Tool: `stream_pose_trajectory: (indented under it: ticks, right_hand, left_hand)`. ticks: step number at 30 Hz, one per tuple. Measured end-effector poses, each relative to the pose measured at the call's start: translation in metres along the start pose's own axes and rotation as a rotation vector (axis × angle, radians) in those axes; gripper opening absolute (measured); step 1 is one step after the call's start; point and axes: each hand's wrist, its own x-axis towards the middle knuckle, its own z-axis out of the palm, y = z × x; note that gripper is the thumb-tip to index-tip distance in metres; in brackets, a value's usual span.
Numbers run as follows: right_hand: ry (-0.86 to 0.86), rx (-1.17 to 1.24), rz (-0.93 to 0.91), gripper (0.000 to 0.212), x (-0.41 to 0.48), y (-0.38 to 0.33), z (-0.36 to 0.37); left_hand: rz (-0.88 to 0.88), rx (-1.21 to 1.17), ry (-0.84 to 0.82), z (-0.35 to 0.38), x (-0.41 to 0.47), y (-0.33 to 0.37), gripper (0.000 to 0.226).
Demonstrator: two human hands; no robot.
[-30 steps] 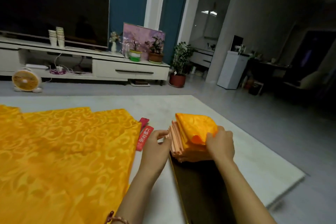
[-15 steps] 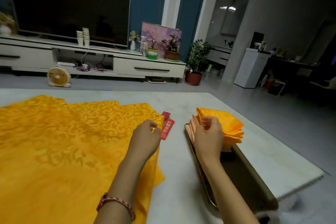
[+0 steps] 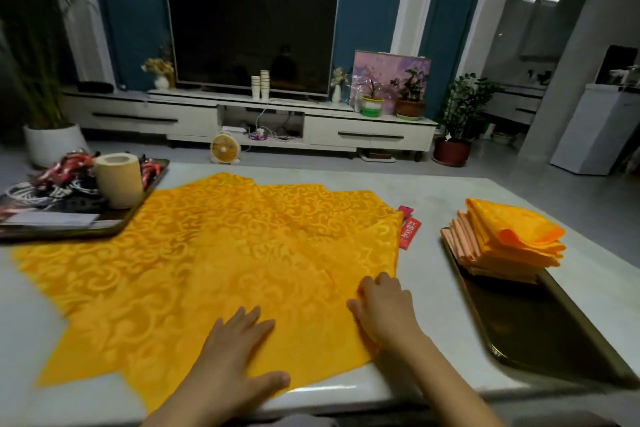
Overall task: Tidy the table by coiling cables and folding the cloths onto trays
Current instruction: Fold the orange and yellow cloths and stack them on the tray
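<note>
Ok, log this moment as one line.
phase: cloth folding | left hand: flat on spread yellow cloth | right hand: on cloth's right edge, grip unclear | folded stack: on right tray

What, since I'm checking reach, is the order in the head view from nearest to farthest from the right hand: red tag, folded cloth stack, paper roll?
From the right hand:
1. Red tag, just ahead of it.
2. Folded cloth stack, to the right on the dark tray.
3. Paper roll, far left on the other tray.
</note>
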Motion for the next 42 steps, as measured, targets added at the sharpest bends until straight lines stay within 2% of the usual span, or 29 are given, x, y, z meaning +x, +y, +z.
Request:
stream_pose_trajectory:
  ticks: [2,4,5,8,10,12,14,15,18,19,21,24,26,28,30,33,35,36,37,39,40,42]
  right_hand:
    - [0.126,-0.095,-0.027,0.028,0.000,-0.005,0.007]
    - [0.172,-0.082,-0.016,0.026,0.003,-0.002,0.008]
    - [0.207,0.030,0.052,0.024,0.005,-0.001,0.007]
    - [0.309,0.682,0.464,0.022,0.007,0.004,-0.004]
    - [0.331,1.009,0.697,0.028,0.012,0.017,-0.009]
    - [0.325,1.116,0.757,0.027,0.015,0.029,-0.012]
    - [0.284,1.194,0.770,0.008,0.014,0.030,-0.016]
    - [0.252,1.241,0.795,0.010,0.015,0.030,-0.019]
    - [0.132,1.549,0.878,0.015,0.014,0.028,-0.028]
    - [0.078,1.662,0.892,0.015,0.012,0.026,-0.033]
    - [-0.003,1.857,0.889,0.020,0.009,0.025,-0.045]
    - [-0.020,2.034,0.774,0.024,0.008,0.025,-0.062]
    - [-0.014,2.105,0.668,0.033,0.009,0.027,-0.068]
    - [0.009,2.191,0.594,0.034,0.009,0.031,-0.072]
    - [0.154,2.190,0.637,0.028,0.012,0.039,-0.072]
    - [0.384,2.130,0.747,0.032,0.013,0.055,-0.072]
    - [0.407,2.070,0.734,0.033,0.012,0.062,-0.072]
    - [0.379,2.047,0.727,0.030,0.011,0.062,-0.072]
    - [0.341,2.035,0.720,0.025,0.010,0.060,-0.072]
    - [0.263,2.065,0.685,0.012,0.008,0.054,-0.074]
    - [0.249,2.105,0.673,0.011,0.008,0.050,-0.074]
    - [0.266,2.181,0.666,0.021,0.009,0.043,-0.076]
  left_hand:
    - [0.028,0.000,0.022,0.003,-0.007,-0.010,0.084]
    - [0.063,-0.004,0.064,0.005,-0.008,-0.013,0.075]
    - [0.076,0.004,0.087,0.005,-0.010,-0.015,0.071]
    - [0.057,0.015,0.165,0.004,-0.011,-0.019,0.062]
    - [-0.011,0.065,0.209,0.002,-0.013,-0.022,0.062]
    - [-0.066,0.114,0.214,0.001,-0.012,-0.024,0.062]
    - [-0.074,0.113,0.193,-0.002,-0.012,-0.020,0.064]
    - [-0.070,0.071,0.176,-0.003,-0.013,-0.017,0.070]
    - [-0.006,-0.066,0.072,-0.008,-0.019,-0.007,0.120]
    - [0.022,-0.064,0.027,-0.009,-0.023,-0.001,0.124]
    - [0.068,-0.007,-0.026,-0.005,-0.026,0.005,0.110]
    - [0.112,0.075,0.055,-0.006,-0.028,0.008,0.069]
    - [0.216,0.136,0.225,-0.010,-0.026,0.009,0.057]
    - [0.262,0.102,0.354,-0.014,-0.029,0.005,0.049]
    - [0.180,0.099,0.411,-0.017,-0.031,-0.002,0.052]
    - [-0.083,0.000,0.431,-0.032,-0.035,-0.027,0.046]
    - [-0.082,-0.028,0.472,-0.033,-0.038,-0.047,0.037]
    - [-0.025,-0.082,0.437,-0.035,-0.040,-0.052,0.040]
    - [0.038,-0.137,0.370,-0.036,-0.040,-0.051,0.052]
    - [0.111,-0.188,0.123,-0.035,-0.044,-0.038,0.072]
    - [0.149,-0.175,0.021,-0.033,-0.043,-0.028,0.080]
    - [0.237,-0.161,-0.057,-0.024,-0.042,-0.010,0.097]
